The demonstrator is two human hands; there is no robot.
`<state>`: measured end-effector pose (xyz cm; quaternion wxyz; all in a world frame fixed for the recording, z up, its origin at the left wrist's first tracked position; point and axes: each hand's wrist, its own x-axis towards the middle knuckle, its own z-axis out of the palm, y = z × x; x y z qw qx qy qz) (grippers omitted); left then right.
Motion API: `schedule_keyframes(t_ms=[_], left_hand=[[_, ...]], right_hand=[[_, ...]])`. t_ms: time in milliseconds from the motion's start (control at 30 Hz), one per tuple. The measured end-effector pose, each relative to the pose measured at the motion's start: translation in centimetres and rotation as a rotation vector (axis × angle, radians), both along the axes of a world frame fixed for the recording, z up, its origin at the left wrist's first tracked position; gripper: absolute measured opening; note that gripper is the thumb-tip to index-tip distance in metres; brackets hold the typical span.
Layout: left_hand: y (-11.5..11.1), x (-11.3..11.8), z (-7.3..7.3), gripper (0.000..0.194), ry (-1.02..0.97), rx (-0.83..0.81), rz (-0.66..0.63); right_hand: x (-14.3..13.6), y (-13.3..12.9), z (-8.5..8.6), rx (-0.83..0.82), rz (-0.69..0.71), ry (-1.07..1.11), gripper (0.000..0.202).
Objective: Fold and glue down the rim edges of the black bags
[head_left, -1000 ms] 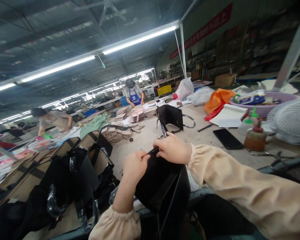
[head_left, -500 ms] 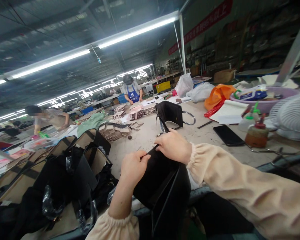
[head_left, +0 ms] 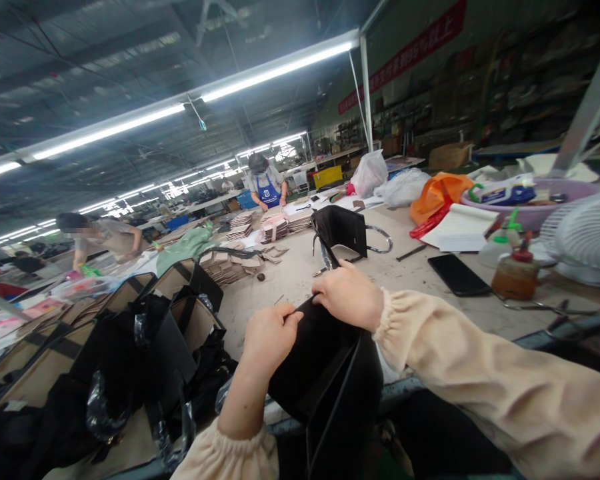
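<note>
A black handbag [head_left: 325,380] is held between my two hands at the table's near edge, its mouth towards me and its dark inside showing. My left hand [head_left: 273,333] pinches the bag's upper edge on the left, thumb on top. Closed over the same edge on the right is my right hand [head_left: 347,293], its fingertips partly hidden behind the edge. A wrapped handle with a metal ring sticks up just beyond the right hand. Another black handbag [head_left: 343,230] stands farther back on the table, its plastic-wrapped handle lying to the right.
Several unfinished black bags [head_left: 165,340] crowd the left. To the right lie a phone [head_left: 459,274], a brown liquid bottle [head_left: 516,275], a white fan [head_left: 583,230] and a purple basin [head_left: 570,190]. Stacked pieces [head_left: 237,263] lie ahead; a co-worker [head_left: 267,183] stands beyond.
Both hands keep their hold on the bag's edge with almost no movement. The whole view has shifted very slightly.
</note>
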<state>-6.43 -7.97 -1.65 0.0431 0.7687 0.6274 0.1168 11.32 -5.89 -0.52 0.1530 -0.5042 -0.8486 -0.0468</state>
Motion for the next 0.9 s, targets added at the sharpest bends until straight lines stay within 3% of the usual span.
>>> schedule_keyframes(t_ms=[367, 533, 733, 900], left_hand=[[1.6, 2.8, 0.7, 0.030, 0.084, 0.042, 0.004], [2.0, 2.4, 0.3, 0.030, 0.070, 0.036, -0.023], [2.0, 2.1, -0.4, 0.029, 0.058, 0.072, -0.010], [1.9, 2.3, -0.3, 0.030, 0.077, 0.068, 0.026]], right_hand=[[1.0, 1.0, -0.1, 0.005, 0.039, -0.013, 0.019], [1.5, -0.1, -0.2, 0.033, 0.100, 0.028, 0.020], [1.8, -0.2, -0.2, 0.135, -0.003, 0.056, 0.022], [2.9, 0.2, -0.1, 0.115, 0.020, 0.118, 0.024]])
